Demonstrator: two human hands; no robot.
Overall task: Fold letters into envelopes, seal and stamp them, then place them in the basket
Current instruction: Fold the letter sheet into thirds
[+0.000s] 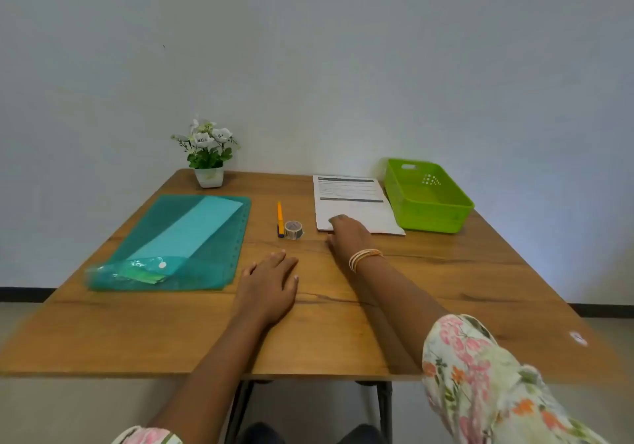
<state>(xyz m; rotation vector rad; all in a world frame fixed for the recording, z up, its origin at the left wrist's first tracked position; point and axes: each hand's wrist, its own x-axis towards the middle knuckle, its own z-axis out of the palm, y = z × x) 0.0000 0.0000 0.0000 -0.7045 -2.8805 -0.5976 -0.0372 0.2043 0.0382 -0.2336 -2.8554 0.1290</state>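
White printed letters (350,200) are lying flat in a stack at the table's far right, their near edge sitting under the right hand's (346,234) fingertips. A green basket (442,217) is standing just beside them to the right. At the left, pale blue envelopes (192,231) are resting slantwise inside a teal folder (144,224), and a stamp roll (293,229) is lying between folder and letters.
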